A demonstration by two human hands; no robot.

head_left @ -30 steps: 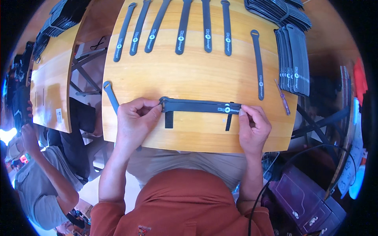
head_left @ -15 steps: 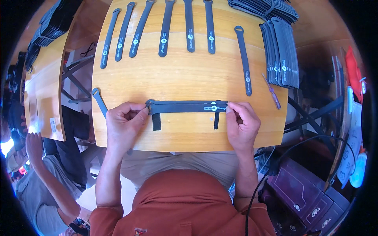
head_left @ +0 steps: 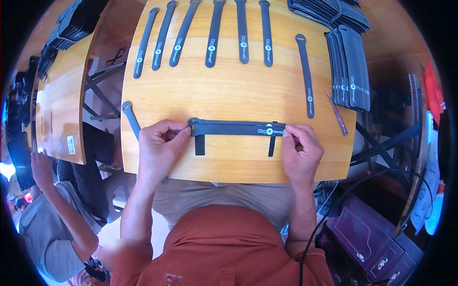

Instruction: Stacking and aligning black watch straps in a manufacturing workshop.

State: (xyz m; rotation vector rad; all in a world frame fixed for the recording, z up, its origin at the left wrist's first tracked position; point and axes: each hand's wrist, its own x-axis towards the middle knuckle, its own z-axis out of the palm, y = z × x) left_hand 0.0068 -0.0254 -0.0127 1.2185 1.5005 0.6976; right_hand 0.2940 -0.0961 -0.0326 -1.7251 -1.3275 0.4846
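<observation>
A dark grey hook-and-loop strap [head_left: 229,129] lies crosswise near the front of the wooden table, with another strap's edge showing along its far side. My left hand [head_left: 162,145] pinches its end beside the round eyelet, between thumb and fingers. The opposite end, past the pale printed mark, is held by the thumb and fingertips of my right hand [head_left: 304,150]. Beneath the strap, a wide black tape strip [head_left: 200,146] and a narrower black strip [head_left: 272,147] stick out toward me. Partly hidden by my left hand is another strap [head_left: 130,117].
Several single straps [head_left: 211,47] lie in a row along the table's far side. One strap [head_left: 306,78] lies to the right, near a purple-handled screwdriver [head_left: 339,117] and a strap stack [head_left: 354,71]. A person [head_left: 57,214] sits at another table [head_left: 59,128] on the left.
The whole view has shifted, so the table and everything on it appear farther right. Both my hands keep their grip on the strap's ends.
</observation>
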